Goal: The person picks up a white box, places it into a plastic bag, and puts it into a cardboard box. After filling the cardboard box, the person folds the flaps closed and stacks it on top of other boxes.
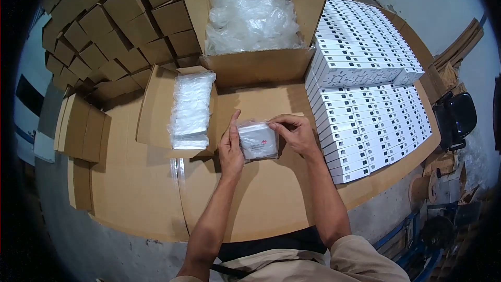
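Observation:
A flat white item in clear plastic wrap [258, 142], with a small red mark on it, is held above the cardboard-covered table. My left hand [231, 143] grips its left edge, thumb along the side. At its upper right corner, my right hand [293, 131] pinches the plastic between thumb and fingers. To the left of my left hand, an open cardboard box [156, 107] holds a row of similar wrapped white items [193, 105].
A large open carton [261, 68] of clear plastic bags [253, 15] stands at the back. Stacked white boxes [365, 120] with small dark squares fill the right side. Brown cartons [99, 26] are piled at the back left, and more cartons [81, 128] stand at the left edge.

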The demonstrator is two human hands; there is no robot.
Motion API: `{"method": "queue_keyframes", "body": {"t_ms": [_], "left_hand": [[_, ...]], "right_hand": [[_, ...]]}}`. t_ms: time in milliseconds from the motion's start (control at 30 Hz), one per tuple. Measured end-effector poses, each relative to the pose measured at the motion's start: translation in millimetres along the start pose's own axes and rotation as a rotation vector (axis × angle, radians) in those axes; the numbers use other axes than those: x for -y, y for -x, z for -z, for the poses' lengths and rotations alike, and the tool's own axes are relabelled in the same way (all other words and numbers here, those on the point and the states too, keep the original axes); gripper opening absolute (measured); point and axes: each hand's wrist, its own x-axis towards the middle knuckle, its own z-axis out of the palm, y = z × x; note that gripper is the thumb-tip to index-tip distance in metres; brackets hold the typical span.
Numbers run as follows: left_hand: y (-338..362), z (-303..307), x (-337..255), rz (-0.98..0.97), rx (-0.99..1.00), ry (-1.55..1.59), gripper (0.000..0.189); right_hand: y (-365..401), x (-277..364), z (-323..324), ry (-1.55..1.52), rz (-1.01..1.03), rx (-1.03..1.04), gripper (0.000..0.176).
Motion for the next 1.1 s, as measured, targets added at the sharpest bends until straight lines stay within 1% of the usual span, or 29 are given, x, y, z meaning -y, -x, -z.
{"method": "queue_keyframes", "body": {"t_ms": [100,233,300,400,500,533,600,733,800,900,1000,1033,1100], "left_hand": [[0.3,0.8,1.5,-0.034,0.014,0.001,0.053],[-3.2,6.2,8.6,-0.071,0.067,-0.032,0.055],[-1.5,6.7,7.7,-0.062,0.096,0.060,0.055],[2.5,2.9,-5.5,-0.074,0.111,0.105,0.056],[2.1,2.5,-5.5,-0.111,0.114,0.115,0.056],[1.6,2.2,-4.9,-0.125,0.116,0.121,0.056],[3.3,0.7,-8.3,-0.086,0.116,0.185,0.056],[1.9,-6.2,-8.5,-0.048,0.071,0.358,0.057],[-0.8,-4.8,-4.5,-0.061,0.083,0.382,0.056],[-2.1,-4.3,-2.3,-0.051,0.081,0.399,0.056],[-0.3,-4.0,-9.5,-0.008,0.085,0.446,0.052],[0.3,-3.6,-11.8,0.010,0.091,0.468,0.051],[-0.5,-1.5,-6.7,-0.059,0.094,0.229,0.047]], "right_hand": [[1.7,2.8,-1.2,0.000,-0.023,-0.054,0.014],[3.1,4.4,-1.8,-0.017,0.004,-0.071,0.014],[5.0,8.6,-2.4,-0.009,0.018,-0.088,0.013],[8.5,6.8,-3.4,-0.135,-0.053,-0.088,0.012],[9.5,9.4,-8.5,-0.294,-0.008,-0.105,0.014],[8.9,8.5,-9.8,-0.294,0.002,-0.110,0.017],[7.6,6.4,-12.2,-0.294,0.021,-0.121,0.024],[5.4,11.0,-16.1,-0.395,-0.016,-0.042,0.037],[4.7,13.1,-17.6,-0.464,-0.033,-0.015,0.042],[3.3,17.7,-16.9,-0.515,0.004,-0.003,0.048],[7.3,11.6,-3.5,-0.259,-0.054,0.089,0.048],[7.6,10.5,-1.2,-0.245,-0.095,0.095,0.046],[7.3,9.7,1.9,-0.217,-0.174,0.108,0.041]]}}
